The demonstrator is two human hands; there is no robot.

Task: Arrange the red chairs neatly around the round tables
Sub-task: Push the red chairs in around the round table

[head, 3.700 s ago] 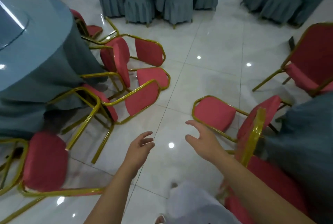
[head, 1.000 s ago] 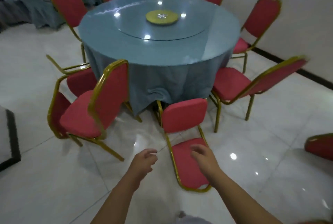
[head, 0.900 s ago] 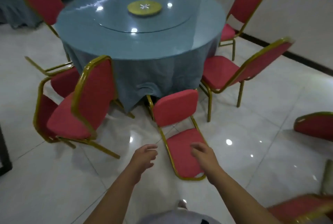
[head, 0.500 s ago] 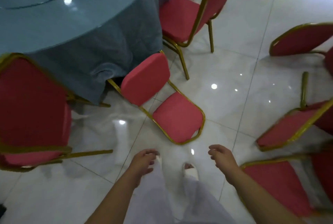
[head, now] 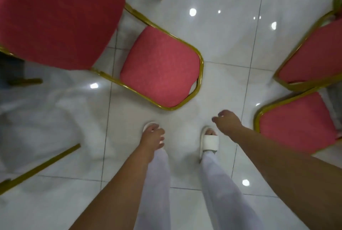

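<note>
The fallen red chair (head: 161,67) is seen lying on its back on the floor (head: 231,82). Its long axis runs from the feet away toward the upper left, with the gold top rail nearest. It lies just ahead of both hands. The left hand (head: 152,137) and right hand (head: 226,124) are held loosely curled and empty, touching nothing, and the right is held further forward.

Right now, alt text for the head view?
Looking straight down: a red chair lies tipped over on the white floor before the person's slippers. The left hand and right hand hang empty, fingers loosely curled. Two more chairs show at right.
</note>
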